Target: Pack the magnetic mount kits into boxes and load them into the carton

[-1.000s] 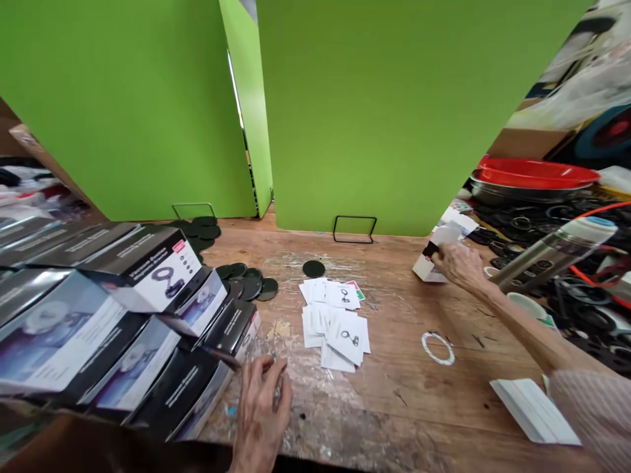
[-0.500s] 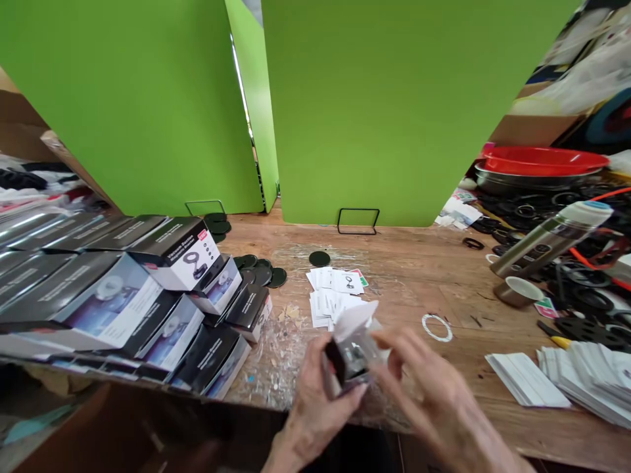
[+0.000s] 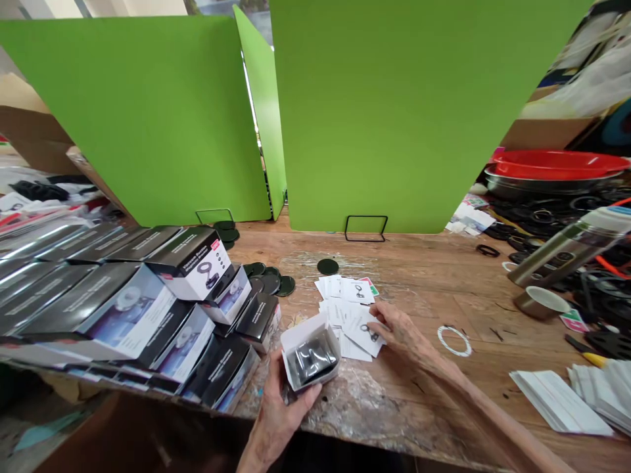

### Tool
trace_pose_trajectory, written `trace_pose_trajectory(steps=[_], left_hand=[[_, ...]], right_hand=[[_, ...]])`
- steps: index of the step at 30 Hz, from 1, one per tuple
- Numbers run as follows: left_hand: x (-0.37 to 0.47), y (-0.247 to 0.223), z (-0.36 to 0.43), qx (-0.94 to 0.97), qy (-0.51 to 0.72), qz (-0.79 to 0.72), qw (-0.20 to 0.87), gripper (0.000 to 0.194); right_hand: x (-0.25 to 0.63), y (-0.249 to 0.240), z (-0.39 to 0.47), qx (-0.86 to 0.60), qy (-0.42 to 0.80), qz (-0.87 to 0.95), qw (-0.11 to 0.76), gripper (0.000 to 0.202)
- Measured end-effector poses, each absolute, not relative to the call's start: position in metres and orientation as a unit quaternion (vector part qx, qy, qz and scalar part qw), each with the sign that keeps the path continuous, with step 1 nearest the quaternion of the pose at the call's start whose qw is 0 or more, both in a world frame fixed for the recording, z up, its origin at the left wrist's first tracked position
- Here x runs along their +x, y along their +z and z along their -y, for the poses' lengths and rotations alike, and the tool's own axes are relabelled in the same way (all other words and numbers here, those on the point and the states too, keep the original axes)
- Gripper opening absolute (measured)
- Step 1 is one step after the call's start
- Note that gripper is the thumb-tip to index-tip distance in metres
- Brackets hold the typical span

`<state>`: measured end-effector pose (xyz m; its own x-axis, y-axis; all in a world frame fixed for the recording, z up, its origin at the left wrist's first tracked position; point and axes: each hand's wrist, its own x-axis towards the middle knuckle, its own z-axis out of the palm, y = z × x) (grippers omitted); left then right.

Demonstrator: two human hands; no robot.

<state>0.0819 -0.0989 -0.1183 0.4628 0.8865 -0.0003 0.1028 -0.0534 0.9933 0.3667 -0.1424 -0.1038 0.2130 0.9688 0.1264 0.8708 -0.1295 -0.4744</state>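
Observation:
My left hand point(image 3: 282, 408) is wrapped round a small white-lined box point(image 3: 329, 376), held upright with its top uncovered. Inside it lies a dark item in shiny clear plastic point(image 3: 311, 358), whose kind I cannot make out. To the right, my right hand point(image 3: 400, 332) pinches the edge of a white printed leaflet point(image 3: 359, 330) that bears a picture of a ring-shaped holder. This leaflet overlaps a spread of similar leaflets point(image 3: 335, 289) on the wooden table. A black disc point(image 3: 328, 266) sits just behind them.
Stacked black-and-white product boxes point(image 3: 190, 263) fill the left side. More black discs point(image 3: 271, 282) lie beside them. Green panels point(image 3: 365, 118) stand across the back. On the right are a white ring point(image 3: 454, 340), a metal cup point(image 3: 539, 303), a flask point(image 3: 566, 246) and paper stacks point(image 3: 559, 401).
My right hand has left the box and reached forward to the leaflets, where it now pinches one. My left hand has shifted left with the box, and its contents now show. The view has tilted slightly.

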Motion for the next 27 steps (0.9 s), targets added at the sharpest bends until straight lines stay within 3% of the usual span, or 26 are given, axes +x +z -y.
trace_pose_trajectory(steps=[4, 8, 12, 17, 23, 27], left_hand=[[0.08, -0.116, 0.098, 0.641, 0.347, -0.384, 0.568, 0.061], [0.079, -0.122, 0.096, 0.657, 0.349, -0.388, 0.544, 0.062], [0.077, -0.133, 0.095, 0.67, 0.342, -0.392, 0.53, 0.059], [0.084, -0.136, 0.098, 0.648, 0.389, -0.392, 0.525, 0.059], [0.089, -0.126, 0.102, 0.618, 0.403, -0.411, 0.536, 0.059], [0.088, -0.129, 0.102, 0.604, 0.401, -0.415, 0.549, 0.062]], right_hand=[[0.371, -0.083, 0.147, -0.715, 0.164, 0.614, 0.29, 0.023], [0.375, -0.049, 0.148, -0.729, 0.121, 0.618, 0.268, 0.025], [0.383, -0.033, 0.132, -0.752, 0.089, 0.568, 0.321, 0.025], [0.39, -0.056, 0.095, -0.717, 0.285, 0.445, 0.455, 0.026], [0.392, -0.065, 0.034, -0.764, 0.144, 0.483, 0.402, 0.021], [0.373, -0.069, -0.008, -0.795, 0.034, 0.527, 0.297, 0.023]])
